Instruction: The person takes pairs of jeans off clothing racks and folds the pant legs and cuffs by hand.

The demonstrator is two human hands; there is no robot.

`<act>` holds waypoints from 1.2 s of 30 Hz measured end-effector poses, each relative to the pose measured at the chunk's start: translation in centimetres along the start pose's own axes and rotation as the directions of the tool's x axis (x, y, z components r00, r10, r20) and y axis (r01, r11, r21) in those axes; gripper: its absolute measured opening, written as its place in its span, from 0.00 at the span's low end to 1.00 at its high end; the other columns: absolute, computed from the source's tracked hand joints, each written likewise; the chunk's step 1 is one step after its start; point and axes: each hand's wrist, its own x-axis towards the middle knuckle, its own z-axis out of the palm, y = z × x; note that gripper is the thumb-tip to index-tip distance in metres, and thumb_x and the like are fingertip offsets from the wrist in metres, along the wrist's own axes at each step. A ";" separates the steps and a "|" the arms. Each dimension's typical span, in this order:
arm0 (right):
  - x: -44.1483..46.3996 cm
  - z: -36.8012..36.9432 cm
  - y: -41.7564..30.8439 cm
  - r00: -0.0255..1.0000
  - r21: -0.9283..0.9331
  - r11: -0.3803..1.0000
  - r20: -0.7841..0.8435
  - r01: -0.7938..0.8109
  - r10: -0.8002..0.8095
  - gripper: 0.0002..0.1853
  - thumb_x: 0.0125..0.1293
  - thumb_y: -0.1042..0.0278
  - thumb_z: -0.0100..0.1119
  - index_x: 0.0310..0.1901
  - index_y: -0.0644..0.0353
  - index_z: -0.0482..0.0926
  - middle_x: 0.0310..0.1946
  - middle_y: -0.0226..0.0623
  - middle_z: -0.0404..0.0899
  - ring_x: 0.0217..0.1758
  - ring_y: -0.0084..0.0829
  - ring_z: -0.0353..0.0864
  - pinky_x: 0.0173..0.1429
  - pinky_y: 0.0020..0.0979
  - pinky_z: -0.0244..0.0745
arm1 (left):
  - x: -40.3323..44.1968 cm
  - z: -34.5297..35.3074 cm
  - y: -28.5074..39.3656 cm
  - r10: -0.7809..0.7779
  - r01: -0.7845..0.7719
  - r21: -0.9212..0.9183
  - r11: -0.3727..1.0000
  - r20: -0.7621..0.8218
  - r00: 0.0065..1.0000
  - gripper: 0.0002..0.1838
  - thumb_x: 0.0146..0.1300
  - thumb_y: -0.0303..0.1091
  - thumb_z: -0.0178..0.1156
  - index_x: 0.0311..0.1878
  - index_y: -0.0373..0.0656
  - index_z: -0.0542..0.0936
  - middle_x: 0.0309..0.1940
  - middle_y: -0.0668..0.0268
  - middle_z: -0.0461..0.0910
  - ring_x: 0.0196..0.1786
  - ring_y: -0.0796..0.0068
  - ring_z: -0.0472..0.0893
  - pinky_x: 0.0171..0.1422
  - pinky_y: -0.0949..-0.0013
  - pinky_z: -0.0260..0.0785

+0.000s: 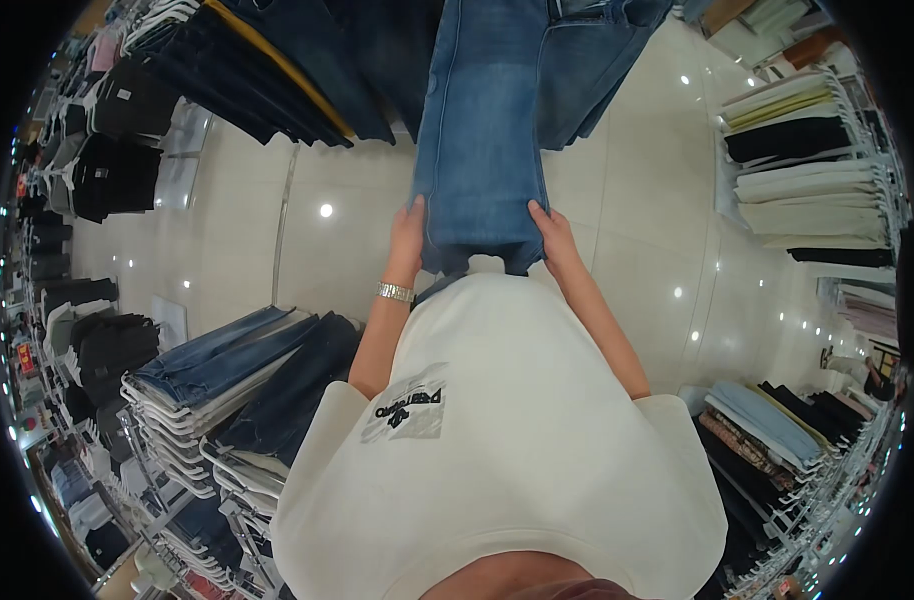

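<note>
A pair of blue jeans (pixel 485 140) stretches from the top of the head view down toward my body. My left hand (pixel 408 236) grips its left edge near the lower end, thumb on top and the other fingers mostly hidden. On the opposite edge, my right hand (pixel 554 234) holds the denim the same way, thumb over the front. The cloth lies fairly flat between both hands, its lower end close to my white T-shirt. A metal-band watch (pixel 395 292) is on my left wrist.
Dark jeans (pixel 267 70) hang at the upper left, with a mustard pair (pixel 277 65) among them. Folded jeans on hangers (pixel 217 360) stand at lower left. Racks of light trousers (pixel 812 190) line the right. Glossy tile floor (pixel 347 200) lies between.
</note>
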 end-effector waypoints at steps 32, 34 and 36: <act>-1.5 1.6 -2.9 0.945 -0.421 0.905 0.316 0.059 0.085 0.42 0.67 0.48 0.65 0.70 0.74 0.63 0.67 0.48 0.71 0.68 0.41 0.72 0.71 0.36 0.67 | -5.0 1.0 4.2 -0.168 0.312 -0.309 0.898 0.416 0.894 0.28 0.74 0.40 0.57 0.67 0.28 0.67 0.63 0.49 0.74 0.62 0.59 0.78 0.66 0.59 0.74; -1.8 2.2 -3.1 0.954 -0.359 0.933 0.269 -0.030 0.135 0.46 0.64 0.45 0.67 0.71 0.75 0.60 0.69 0.50 0.68 0.71 0.42 0.69 0.74 0.36 0.63 | -4.6 1.1 2.7 -0.209 0.259 -0.122 0.958 0.322 0.924 0.29 0.74 0.41 0.57 0.67 0.25 0.67 0.63 0.47 0.74 0.62 0.59 0.79 0.67 0.57 0.73; -2.9 2.4 -3.7 0.974 -0.256 0.962 0.176 -0.098 0.146 0.44 0.65 0.46 0.67 0.69 0.76 0.64 0.65 0.51 0.72 0.67 0.40 0.73 0.71 0.34 0.66 | -4.2 0.0 1.9 -0.215 0.251 -0.223 0.942 0.175 0.961 0.27 0.74 0.41 0.57 0.65 0.26 0.69 0.60 0.48 0.77 0.59 0.60 0.81 0.63 0.59 0.76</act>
